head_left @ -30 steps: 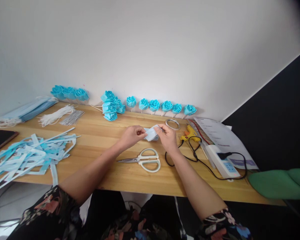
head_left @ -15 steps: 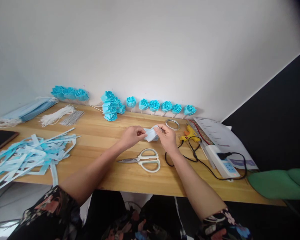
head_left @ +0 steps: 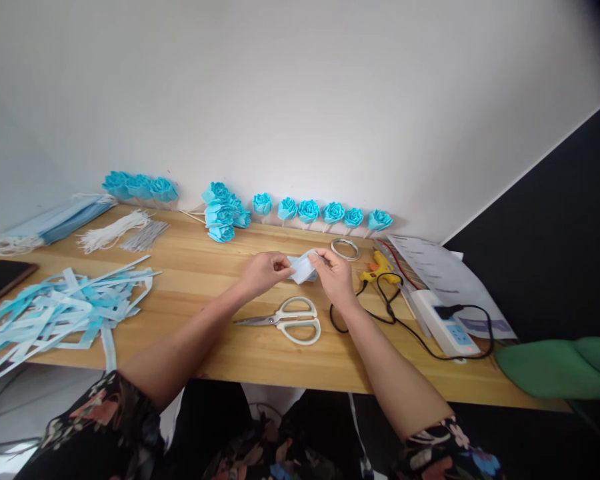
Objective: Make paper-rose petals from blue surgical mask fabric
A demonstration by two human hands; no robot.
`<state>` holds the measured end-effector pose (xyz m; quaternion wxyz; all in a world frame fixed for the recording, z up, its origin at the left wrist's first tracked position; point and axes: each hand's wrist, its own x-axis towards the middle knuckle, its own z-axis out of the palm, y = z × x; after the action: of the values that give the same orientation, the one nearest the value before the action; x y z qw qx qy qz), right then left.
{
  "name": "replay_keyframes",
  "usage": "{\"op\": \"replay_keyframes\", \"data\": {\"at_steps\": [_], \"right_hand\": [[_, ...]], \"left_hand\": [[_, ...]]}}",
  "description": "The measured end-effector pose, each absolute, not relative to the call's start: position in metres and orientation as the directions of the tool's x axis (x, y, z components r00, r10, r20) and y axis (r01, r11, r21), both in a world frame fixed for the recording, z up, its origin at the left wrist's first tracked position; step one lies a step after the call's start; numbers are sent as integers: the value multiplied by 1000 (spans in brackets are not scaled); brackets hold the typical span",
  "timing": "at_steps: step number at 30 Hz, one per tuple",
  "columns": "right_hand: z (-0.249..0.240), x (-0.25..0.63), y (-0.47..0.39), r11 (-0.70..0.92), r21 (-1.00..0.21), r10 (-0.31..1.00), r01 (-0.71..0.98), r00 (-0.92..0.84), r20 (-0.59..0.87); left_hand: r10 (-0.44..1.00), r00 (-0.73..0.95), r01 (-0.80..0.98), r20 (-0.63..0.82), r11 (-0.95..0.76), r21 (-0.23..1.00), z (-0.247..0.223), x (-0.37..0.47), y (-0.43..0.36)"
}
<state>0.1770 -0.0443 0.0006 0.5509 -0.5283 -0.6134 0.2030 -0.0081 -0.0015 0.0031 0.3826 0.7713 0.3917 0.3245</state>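
Between my hands is a small folded piece of pale blue mask fabric (head_left: 303, 268), above the middle of the wooden table. My left hand (head_left: 267, 273) pinches its left edge with thumb and fingertips. On the other side, my right hand (head_left: 335, 272) grips the upper right part, thumb in front. More pale fabric shows behind and below the held piece; whether it is the same piece I cannot tell. White-handled scissors (head_left: 285, 320) lie just below the hands, blades pointing left. A roll of silver wire or tape (head_left: 345, 249) rests beyond my right hand.
Blue fabric roses (head_left: 309, 211) line the wall. At left lie cut strips (head_left: 75, 307), a mask stack (head_left: 55, 223), white cords (head_left: 111, 230), grey wires (head_left: 145, 236) and a phone (head_left: 3, 280). At right are a yellow glue gun (head_left: 380, 268), its black cable and a power strip (head_left: 445, 327).
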Motion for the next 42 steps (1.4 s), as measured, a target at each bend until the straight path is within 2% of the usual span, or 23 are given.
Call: {"op": "replay_keyframes", "data": {"at_steps": [19, 29, 32, 36, 42], "right_hand": [[3, 176, -45, 339, -839, 872, 424, 192, 450], [5, 166, -52, 414, -699, 841, 583, 48, 539], [6, 163, -53, 406, -750, 862, 522, 55, 505], [5, 164, -51, 362, -872, 920, 330, 25, 391], [2, 166, -46, 312, -922, 944, 229, 34, 328]], "left_hand": [[831, 526, 343, 183, -404, 848, 0, -8, -1], [800, 517, 282, 304, -495, 822, 12, -5, -8], [808, 510, 239, 294, -462, 854, 11, -3, -9], [840, 462, 133, 285, -383, 914, 7, -2, -7], [890, 386, 50, 244, -284, 957, 5, -4, -1]]}}
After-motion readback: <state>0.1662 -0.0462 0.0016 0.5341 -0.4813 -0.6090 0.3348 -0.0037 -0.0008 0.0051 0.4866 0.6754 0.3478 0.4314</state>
